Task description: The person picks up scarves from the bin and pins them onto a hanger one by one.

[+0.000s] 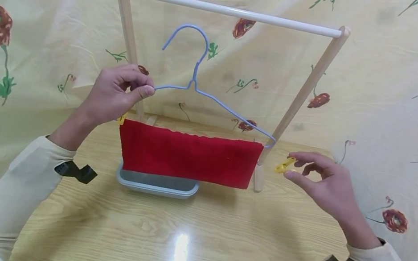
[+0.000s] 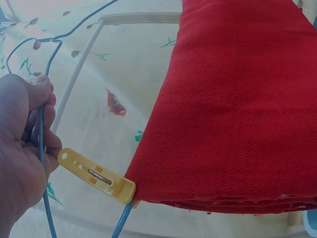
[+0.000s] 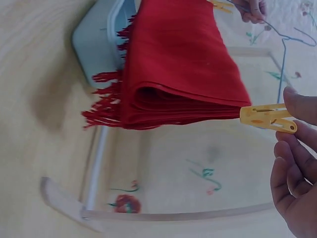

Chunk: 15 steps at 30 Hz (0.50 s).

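Note:
A folded red scarf [image 1: 189,157] with a fringe hangs from the lower bar of a blue wire hanger [image 1: 195,72]. My left hand [image 1: 117,94] grips the hanger's left shoulder wire between thumb and fingers. Just below that hand, a yellow clothespin [image 2: 99,177] clamps the scarf's left corner to the bar. To the right of the scarf, my right hand [image 1: 322,183] pinches a second yellow clothespin [image 1: 285,165] between thumb and fingertips. In the head view a gap separates this clothespin from the scarf's right corner; in the right wrist view its tip overlaps that corner.
A rack with wooden legs [image 1: 308,91] and a white top rail [image 1: 231,11] stands behind the hanger. Beneath the scarf, a grey-blue bin [image 1: 159,191] sits on the wooden table [image 1: 136,237]. Flowered cloth [image 1: 390,108] surrounds the back and sides.

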{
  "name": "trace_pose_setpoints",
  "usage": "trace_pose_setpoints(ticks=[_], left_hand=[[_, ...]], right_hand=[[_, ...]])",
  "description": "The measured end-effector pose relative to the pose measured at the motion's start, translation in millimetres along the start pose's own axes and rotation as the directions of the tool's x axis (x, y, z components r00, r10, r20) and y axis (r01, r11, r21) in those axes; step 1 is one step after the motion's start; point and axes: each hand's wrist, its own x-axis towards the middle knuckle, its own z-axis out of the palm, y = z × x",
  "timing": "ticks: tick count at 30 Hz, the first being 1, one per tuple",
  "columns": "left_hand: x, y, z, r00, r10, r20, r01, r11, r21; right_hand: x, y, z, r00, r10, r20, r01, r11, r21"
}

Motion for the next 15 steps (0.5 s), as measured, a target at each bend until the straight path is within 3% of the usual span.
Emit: trace_pose_setpoints(ticks=[6, 15], left_hand=[[-0.2, -0.9, 0.8, 1.0, 0.015, -0.001, -0.015, 1.0, -0.005], [0.1, -2.6, 2.5, 1.0, 0.027, 0.001, -0.027, 0.999, -0.025]], right_hand=[[21, -12, -6, 0.999, -0.048, -0.002, 0.048, 0.998, -0.029], [39, -22, -9, 0.999, -0.053, 0.004, 0.054, 0.996, -0.077]])
